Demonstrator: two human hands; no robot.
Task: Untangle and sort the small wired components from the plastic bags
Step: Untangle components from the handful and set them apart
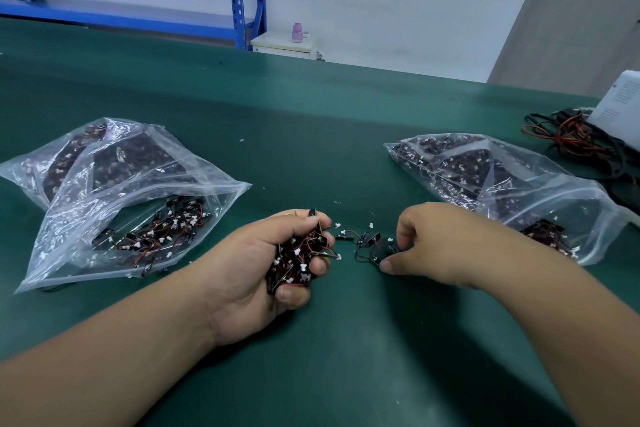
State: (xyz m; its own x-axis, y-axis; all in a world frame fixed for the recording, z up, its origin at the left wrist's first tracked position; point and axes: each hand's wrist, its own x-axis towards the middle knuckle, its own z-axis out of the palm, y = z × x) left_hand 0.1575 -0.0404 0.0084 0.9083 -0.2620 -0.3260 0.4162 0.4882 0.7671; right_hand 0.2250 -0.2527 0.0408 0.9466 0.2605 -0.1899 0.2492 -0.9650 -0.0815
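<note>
My left hand (256, 274) grips a tangled clump of small wired components (299, 260), black parts with red and black leads and white plugs. Just to its right, my right hand (426, 246) pinches a few loose components (372, 243) lying on the green mat. An open clear plastic bag (114, 215) with more components lies to the left, its mouth facing my left hand. A second clear bag (502, 184) of the same parts lies to the right, behind my right wrist.
The green mat (311, 135) covers the table. Another filled bag (59, 156) lies under the left one. A heap of red and black cables (581, 146) and a white box (620, 104) sit at the far right. Tiny white plugs (337, 203) are scattered mid-table.
</note>
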